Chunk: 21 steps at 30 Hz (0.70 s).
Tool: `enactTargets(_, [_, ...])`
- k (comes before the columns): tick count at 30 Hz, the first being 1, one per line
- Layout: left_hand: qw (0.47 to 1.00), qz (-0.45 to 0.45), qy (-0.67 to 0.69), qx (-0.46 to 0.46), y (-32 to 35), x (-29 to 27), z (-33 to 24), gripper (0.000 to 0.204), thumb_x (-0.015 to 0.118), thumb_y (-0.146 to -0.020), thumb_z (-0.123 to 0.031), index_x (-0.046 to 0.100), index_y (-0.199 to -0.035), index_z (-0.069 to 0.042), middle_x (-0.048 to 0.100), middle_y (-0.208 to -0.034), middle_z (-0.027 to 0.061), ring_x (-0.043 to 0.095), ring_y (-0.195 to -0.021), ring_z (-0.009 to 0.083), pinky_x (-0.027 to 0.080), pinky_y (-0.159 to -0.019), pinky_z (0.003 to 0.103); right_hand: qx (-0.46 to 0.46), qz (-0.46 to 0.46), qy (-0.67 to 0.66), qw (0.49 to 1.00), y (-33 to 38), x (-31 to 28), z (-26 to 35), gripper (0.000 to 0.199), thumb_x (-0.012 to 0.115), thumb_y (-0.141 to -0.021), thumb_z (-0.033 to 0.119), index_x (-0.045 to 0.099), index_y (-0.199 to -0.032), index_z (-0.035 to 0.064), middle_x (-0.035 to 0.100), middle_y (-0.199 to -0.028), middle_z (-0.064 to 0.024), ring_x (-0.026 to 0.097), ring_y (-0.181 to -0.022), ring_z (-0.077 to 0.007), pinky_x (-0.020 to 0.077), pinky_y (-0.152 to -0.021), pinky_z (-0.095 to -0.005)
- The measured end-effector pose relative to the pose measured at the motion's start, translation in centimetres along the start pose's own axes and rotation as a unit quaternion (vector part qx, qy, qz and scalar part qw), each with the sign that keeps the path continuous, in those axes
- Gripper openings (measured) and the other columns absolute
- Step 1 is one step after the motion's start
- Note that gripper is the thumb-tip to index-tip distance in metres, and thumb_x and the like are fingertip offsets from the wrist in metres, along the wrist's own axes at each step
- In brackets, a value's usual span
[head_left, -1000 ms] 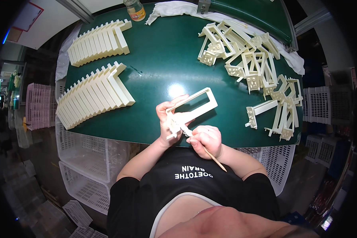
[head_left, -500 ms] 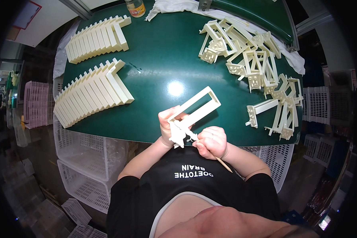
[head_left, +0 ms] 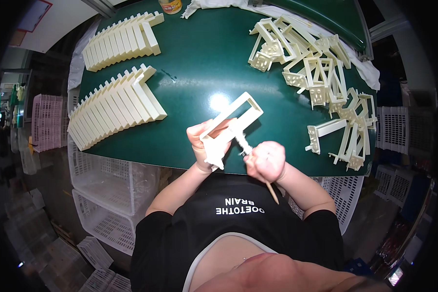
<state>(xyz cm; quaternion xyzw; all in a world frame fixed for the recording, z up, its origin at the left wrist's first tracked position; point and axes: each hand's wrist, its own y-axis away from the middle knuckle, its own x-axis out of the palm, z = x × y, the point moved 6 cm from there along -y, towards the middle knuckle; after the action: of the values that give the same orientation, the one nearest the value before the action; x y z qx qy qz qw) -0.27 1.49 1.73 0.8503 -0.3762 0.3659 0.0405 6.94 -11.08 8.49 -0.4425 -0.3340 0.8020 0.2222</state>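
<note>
The rectangular plastic frame (head_left: pixel 250 116) in the left hand (head_left: pixel 199 141) is plain pale cream, like the two stacked rows of frames (head_left: pixel 116 111) to its left and the loose heap of frames (head_left: pixel 319 96) beyond the right hand (head_left: pixel 266 160), whose stick (head_left: pixel 272 192) is tan with a white tip (head_left: pixel 244 143). Beneath both hands the tabletop (head_left: pixel 194 63) is dark green with a white glare spot just beyond them. Below the hands, the T-shirt (head_left: pixel 180 238) is black with white lettering, while left of them are whitish, slot-patterned crates (head_left: pixel 109 220) and a pink one (head_left: pixel 46 124).

The blurred right hand (head_left: pixel 266 161) hides the middle of the wooden stick (head_left: pixel 273 193), and the top edge crops the jar (head_left: pixel 171 6).
</note>
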Motion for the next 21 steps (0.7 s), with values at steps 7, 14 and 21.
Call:
enactTargets(7, [0.991, 0.049, -0.109, 0.053, 0.3, -0.5, 0.5, 0.052, 0.066, -0.082, 0.003, 0.033, -0.120, -0.008, 0.060, -0.110, 0.0242, 0.065, -0.094, 0.0274, 0.055, -0.075, 0.034, 0.010, 0.030, -0.075, 0.997, 0.5, 1.0, 0.0, 0.029, 0.068, -0.067, 0.005, 0.040, -0.059, 0.0083, 0.045, -0.055, -0.0036, 0.048, -0.044, -0.0193, 0.0379, -0.041, -0.0300])
enactTargets(14, [0.969, 0.055, -0.227, 0.080, 0.3, -1.0, 0.6, 0.051, 0.064, -0.078, 0.009, 0.033, -0.113, -0.009, 0.061, -0.107, 0.0197, 0.064, -0.090, 0.0254, 0.050, -0.078, 0.029, 0.014, 0.026, -0.051, 0.998, 0.3, 0.9, -0.7, 0.018, 0.063, -0.068, -0.002, 0.048, -0.063, 0.0059, 0.045, -0.055, -0.0043, 0.046, -0.041, -0.0188, 0.0376, -0.039, -0.0302])
enactTargets(21, [0.946, 0.065, -0.284, 0.144, 0.4, -0.6, -0.1, 0.072, 0.073, -0.070, 0.007, 0.026, -0.119, -0.017, 0.038, -0.124, 0.0212, 0.061, -0.101, 0.0315, 0.059, -0.076, 0.034, -0.025, 0.054, -0.134, 0.989, 0.2, 1.0, -0.1, 0.024, 0.064, -0.070, 0.002, 0.042, -0.061, 0.0075, 0.048, -0.057, -0.0038, 0.047, -0.043, -0.0179, 0.0366, -0.039, -0.0298])
